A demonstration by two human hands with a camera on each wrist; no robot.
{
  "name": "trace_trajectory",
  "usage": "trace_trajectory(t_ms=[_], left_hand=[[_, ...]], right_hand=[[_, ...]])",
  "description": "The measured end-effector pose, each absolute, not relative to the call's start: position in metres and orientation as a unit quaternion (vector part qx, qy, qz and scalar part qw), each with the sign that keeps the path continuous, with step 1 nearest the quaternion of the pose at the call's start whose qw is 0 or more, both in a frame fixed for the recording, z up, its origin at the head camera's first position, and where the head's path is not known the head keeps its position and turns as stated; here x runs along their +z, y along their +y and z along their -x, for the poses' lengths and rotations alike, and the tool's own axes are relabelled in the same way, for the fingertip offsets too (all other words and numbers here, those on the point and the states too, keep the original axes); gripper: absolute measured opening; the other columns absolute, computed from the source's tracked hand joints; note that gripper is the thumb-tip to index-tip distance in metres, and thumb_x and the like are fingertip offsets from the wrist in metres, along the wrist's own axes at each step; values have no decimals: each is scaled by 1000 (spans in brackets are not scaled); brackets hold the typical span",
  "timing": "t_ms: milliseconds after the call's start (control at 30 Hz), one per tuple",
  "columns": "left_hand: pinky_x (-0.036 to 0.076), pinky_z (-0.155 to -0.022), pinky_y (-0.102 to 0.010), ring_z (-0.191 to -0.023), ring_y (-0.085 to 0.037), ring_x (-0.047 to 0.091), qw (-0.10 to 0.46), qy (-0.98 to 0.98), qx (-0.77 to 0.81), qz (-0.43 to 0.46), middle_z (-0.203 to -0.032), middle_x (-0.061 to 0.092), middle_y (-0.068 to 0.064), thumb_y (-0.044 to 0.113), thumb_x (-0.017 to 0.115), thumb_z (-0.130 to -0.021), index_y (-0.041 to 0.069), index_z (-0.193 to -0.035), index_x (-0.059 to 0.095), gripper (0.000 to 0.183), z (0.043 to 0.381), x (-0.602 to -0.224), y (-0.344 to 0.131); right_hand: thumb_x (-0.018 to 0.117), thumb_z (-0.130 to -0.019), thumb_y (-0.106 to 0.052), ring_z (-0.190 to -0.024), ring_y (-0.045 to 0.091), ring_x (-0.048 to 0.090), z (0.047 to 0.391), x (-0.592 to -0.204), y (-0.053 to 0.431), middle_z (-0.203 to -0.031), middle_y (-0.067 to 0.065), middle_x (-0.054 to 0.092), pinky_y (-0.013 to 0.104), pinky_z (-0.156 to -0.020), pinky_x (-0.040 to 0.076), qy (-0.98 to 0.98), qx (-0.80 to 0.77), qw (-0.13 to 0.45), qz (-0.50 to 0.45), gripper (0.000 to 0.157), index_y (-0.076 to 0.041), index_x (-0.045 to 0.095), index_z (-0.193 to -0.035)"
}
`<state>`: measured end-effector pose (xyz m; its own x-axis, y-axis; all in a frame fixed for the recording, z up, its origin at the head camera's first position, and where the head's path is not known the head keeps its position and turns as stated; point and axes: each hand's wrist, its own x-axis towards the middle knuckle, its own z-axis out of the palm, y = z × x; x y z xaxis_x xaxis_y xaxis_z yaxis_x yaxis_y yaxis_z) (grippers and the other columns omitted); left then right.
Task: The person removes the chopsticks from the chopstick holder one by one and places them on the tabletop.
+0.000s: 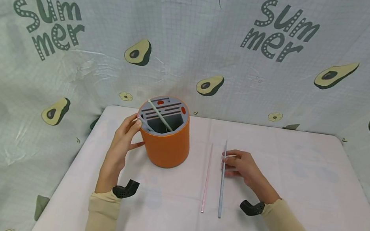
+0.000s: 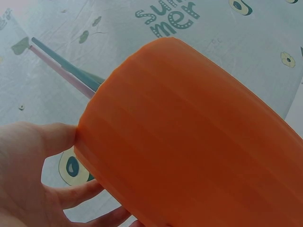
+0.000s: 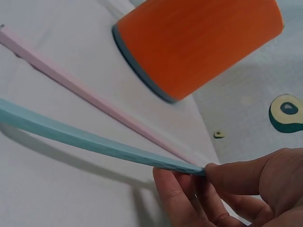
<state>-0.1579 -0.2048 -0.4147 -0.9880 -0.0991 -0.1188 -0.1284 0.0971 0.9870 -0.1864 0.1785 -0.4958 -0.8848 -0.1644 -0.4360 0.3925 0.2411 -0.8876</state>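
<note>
An orange round utensil holder [image 1: 168,149] with a grey slotted top stands upright at the back left of the table. My left hand [image 1: 120,141] holds its left side, thumb near the rim and the other fingers spread along the wall. A pale green chopstick [image 1: 160,115] leans in the holder's open compartment; the left wrist view shows a pink chopstick [image 2: 61,71] and a blue-green one [image 2: 66,64] sticking out. To the right, my right hand [image 1: 240,164] pinches a blue chopstick [image 3: 94,141] near its far end. Beside it lies a pink chopstick [image 1: 207,178] on the table.
A white cloth covers the table [image 1: 161,224]. Behind it hangs a pale curtain [image 1: 178,18] printed with avocados and lettering, which also runs down the left side. Each wrist carries a black camera mount, such as the left one [image 1: 126,189].
</note>
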Motion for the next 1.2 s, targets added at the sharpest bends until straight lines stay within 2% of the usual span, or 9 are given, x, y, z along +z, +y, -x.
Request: trace_trajectory(t_ms=[267, 667, 967, 1200], left_hand=[[50, -110, -63, -146, -28, 42, 12, 738, 669, 82, -166, 38, -6, 48, 51, -107, 22, -163, 33, 64, 157, -414, -205], [49, -111, -64, -147, -28, 42, 8, 738, 671, 78, -167, 37, -6, 48, 51, -107, 22, -163, 34, 65, 157, -416, -205], [50, -110, -63, -147, -27, 42, 9, 735, 673, 78, -166, 38, -5, 49, 52, -106, 23, -163, 34, 64, 158, -416, -204], [50, -111, -63, -146, -28, 43, 10, 736, 672, 81, -165, 39, -6, 49, 52, -106, 23, -163, 33, 65, 158, -417, -205]], right_hand=[[61, -103, -7, -79, 14, 67, 184, -503, 177, -96, 9, 70, 31, -71, 66, 772, -588, 226, -89, 37, 5, 58, -138], [64, -100, -4, -71, 11, 66, 181, -508, 172, -84, 7, 69, 28, -65, 65, 783, -580, 208, -90, 42, 8, 55, -139], [71, -96, -4, -62, 10, 65, 182, -511, 168, -77, 7, 69, 25, -60, 63, 804, -559, 184, -88, 38, 9, 59, -130], [71, -94, -1, -58, 9, 65, 181, -513, 167, -74, 8, 68, 24, -58, 62, 811, -559, 157, -65, 34, 10, 60, -125]])
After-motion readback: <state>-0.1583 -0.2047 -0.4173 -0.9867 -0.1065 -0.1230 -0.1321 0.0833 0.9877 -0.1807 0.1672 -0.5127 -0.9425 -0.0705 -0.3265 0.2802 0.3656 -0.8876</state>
